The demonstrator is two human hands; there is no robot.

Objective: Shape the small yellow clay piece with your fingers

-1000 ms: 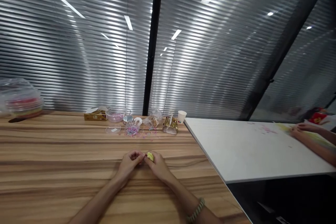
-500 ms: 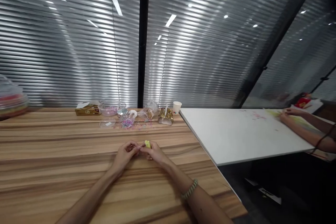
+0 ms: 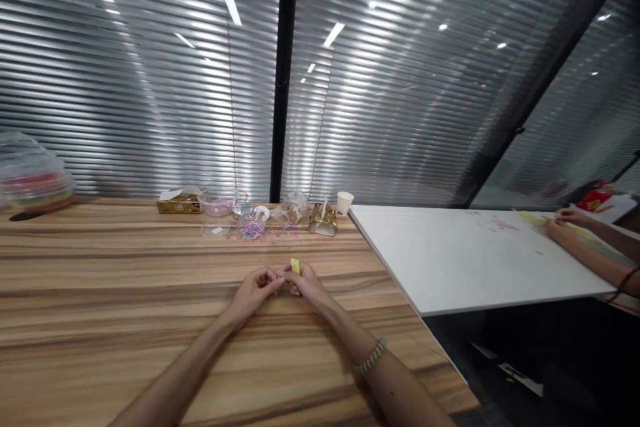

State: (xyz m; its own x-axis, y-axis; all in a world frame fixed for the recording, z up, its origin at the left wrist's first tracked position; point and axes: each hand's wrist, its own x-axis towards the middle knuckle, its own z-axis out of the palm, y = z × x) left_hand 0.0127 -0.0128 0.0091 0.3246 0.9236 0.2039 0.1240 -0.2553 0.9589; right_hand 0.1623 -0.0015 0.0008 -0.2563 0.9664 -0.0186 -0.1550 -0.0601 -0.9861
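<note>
Both hands rest low on the wooden tabletop, a broad slab with long brown and tan grain streaks and a smooth, faintly glossy finish. The right hand has its grip pinched shut on a small yellow piece, soft-looking and rounded, which sticks up just above the fingertips. The left hand curls in beside it, fingertips meeting those of the right; its grip looks closed too, on something tiny and pinkish, though it is too small to tell what. A beaded bracelet of pale, knobbly beads circles the right wrist.

Further back on the tabletop sits a loose cluster: a flat cardboard box, a clear plastic bowl with pink contents, a small clear tub of pastel beads, crinkled clear bags, a shiny gold foil pouch, and a white paper cup. At the far left stands a domed clear container with coloured layers inside.

To the right a matte white tabletop butts against the wooden one; another person's hands rest at its far end. Behind everything hang ribbed horizontal blinds.
</note>
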